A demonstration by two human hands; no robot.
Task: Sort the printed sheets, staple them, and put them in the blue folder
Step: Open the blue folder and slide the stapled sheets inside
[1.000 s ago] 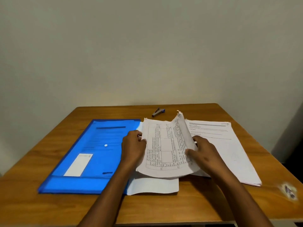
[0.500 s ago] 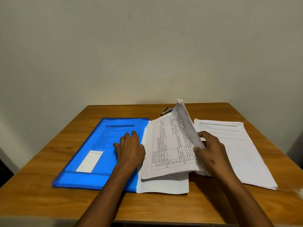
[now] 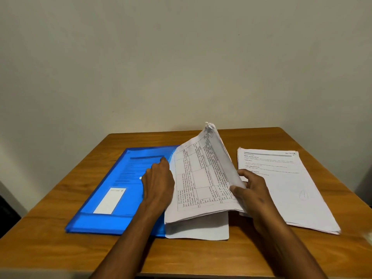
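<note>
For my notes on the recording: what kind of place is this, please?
Probably a plain home or office room used for paperwork: a wooden table against a bare wall, a blue folder and printed sheets on it.

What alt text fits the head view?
The right hand grips and lifts a bundle of printed white sheets on a wooden table, while the left hand rests on a flat blue plastic folder; another paper stack lies right.
</note>
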